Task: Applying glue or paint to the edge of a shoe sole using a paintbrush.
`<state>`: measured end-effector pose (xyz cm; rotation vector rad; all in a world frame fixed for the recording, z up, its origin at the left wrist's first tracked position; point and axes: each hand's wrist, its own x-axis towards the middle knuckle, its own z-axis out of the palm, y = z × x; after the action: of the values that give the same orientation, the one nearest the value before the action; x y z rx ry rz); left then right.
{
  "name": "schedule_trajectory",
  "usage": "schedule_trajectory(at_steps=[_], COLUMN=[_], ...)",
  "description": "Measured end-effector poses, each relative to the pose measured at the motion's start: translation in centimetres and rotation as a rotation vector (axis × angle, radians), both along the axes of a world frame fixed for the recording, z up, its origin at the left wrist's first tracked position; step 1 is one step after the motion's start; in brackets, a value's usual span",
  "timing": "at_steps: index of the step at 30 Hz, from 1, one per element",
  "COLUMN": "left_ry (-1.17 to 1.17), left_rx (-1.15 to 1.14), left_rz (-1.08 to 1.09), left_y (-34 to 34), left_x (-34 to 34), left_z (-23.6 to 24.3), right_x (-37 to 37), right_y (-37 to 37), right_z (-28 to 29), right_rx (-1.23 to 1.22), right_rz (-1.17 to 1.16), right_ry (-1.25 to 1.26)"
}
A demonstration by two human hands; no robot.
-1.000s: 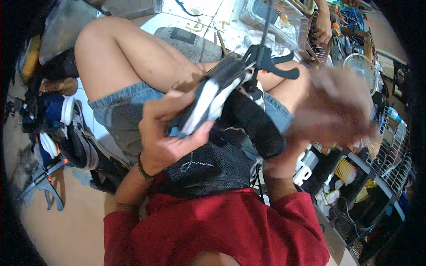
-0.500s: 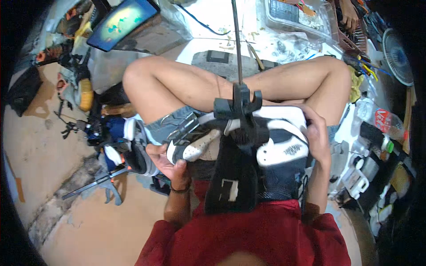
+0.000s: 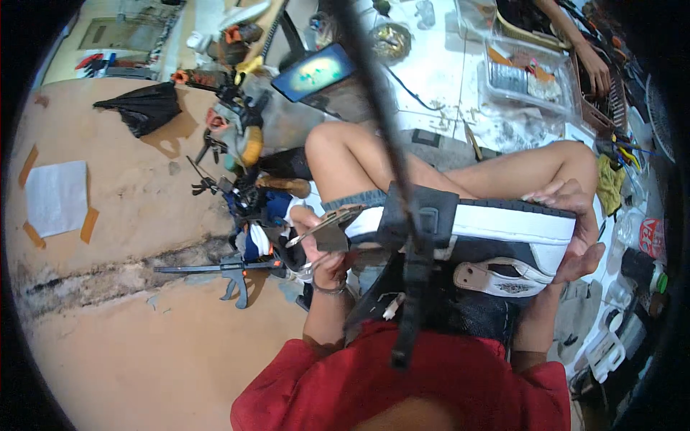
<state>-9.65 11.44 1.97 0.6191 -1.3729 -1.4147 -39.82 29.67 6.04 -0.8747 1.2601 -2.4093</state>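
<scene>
A black-and-white sneaker point(image 3: 514, 230) lies on its side above my lap, its white midsole and dark tread edge facing up and away from me. My right hand point(image 3: 578, 226) grips its heel end, fingers over the tread and thumb along the near side. At the toe end, my left hand point(image 3: 320, 248) is closed around the shoe beside a thin grey-brown flap point(image 3: 334, 235); whether that flap belongs to the shoe I cannot tell. A black strap with a buckle point(image 3: 428, 219) hangs in front and hides the shoe's middle.
A bar clamp point(image 3: 226, 271) and a pile of shoes and tools lie left of me. Ahead are a lit phone-like screen point(image 3: 314, 72) and a clear plastic box point(image 3: 528, 82). Another person's hand point(image 3: 595, 70) is by a brown crate. A plastic bottle point(image 3: 650, 237) lies right.
My view has swung left, bringing in more floor and wall. The sneaker has been tipped so its midsole side shows more. Both hands still hold its ends; my right-hand fingers have shifted onto the tread.
</scene>
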Motion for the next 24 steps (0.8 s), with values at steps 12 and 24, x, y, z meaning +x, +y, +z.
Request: schedule_trajectory(at_steps=[12,24], left_ry=[0.719,0.81], left_rx=[0.155,-0.247], left_rz=[-0.293,-0.883], left_y=[0.0,-1.8], left_x=[-8.8,-7.5], left_z=[3.7,7.3], right_x=[2.0,1.0], right_y=[5.4,5.1], right_z=[5.8,9.2], right_rx=[0.008,-0.341], right_rz=[0.0,0.074], right_ry=[0.546,0.897])
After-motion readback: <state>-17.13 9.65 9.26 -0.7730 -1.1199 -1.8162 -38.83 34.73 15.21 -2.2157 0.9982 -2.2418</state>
